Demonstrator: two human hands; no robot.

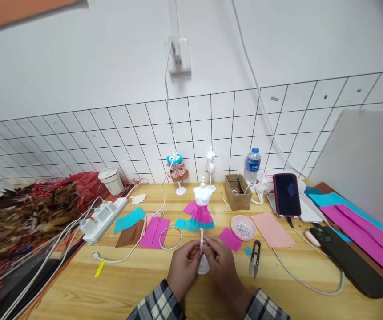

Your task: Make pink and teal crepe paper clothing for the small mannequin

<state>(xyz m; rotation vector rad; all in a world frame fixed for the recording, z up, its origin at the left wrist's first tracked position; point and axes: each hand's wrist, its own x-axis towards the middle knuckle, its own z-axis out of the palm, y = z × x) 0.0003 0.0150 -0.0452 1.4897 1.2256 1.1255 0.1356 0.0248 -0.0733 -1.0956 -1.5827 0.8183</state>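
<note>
The mannequin (202, 194) was stood upright on the table (111, 293), its base (203, 268) between the left hand (183, 263) and the right hand (223, 262). The fingers of both hands were curled nearly closed, with the stem (202, 235) held at their tips just above the base; how firmly it was gripped could not be told. The mannequin, it was judged, could be tipped if the stem were pushed from one side only, since most of its height was carried above the hands. The skirt (202, 214) could be tugged askew if its blue hem were caught by a knuckle (how it was fastened could not be made out). Just left of the mannequin, a blue scrap (185, 224) and a ring (171, 238) were left lying, either of which could be dragged by a sleeve. To its right were set a dish (243, 227) of small shiny pieces, easily spilled by a wide sweep, and the snips (255, 259). Behind it, backward room was limited by a dressed form (178, 172), a bare form (210, 163) and a box (238, 195). Farther left of it, a cable (124, 260) was trailed.
</note>
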